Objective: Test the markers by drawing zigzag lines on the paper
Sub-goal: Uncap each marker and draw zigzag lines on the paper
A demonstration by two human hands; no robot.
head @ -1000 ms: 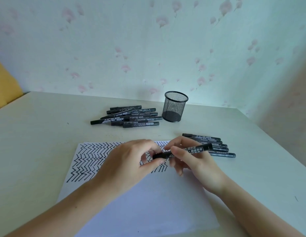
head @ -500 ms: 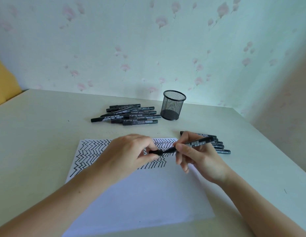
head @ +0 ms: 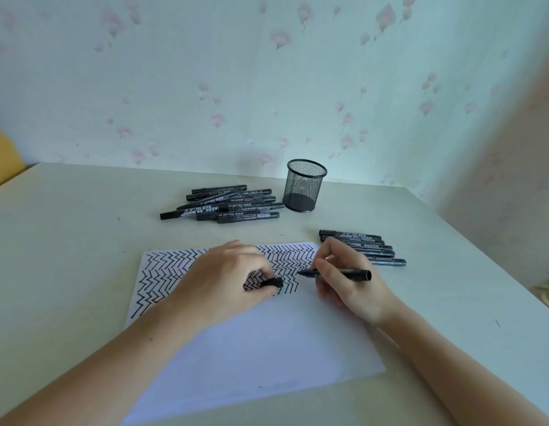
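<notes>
R hand point(head: 348, 281) grips uncapped marker point(head: 337, 273), L hand point(head: 227, 279) holds cap point(head: 271, 283)

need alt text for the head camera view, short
A person's right hand holds an uncapped black marker over zigzag-covered paper while the left hand holds its cap. More markers and a mesh cup lie behind.

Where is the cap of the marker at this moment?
In the head view, the cap is pinched in the left hand, over the zigzag lines on the paper, just left of the uncapped marker held by the right hand.
</notes>
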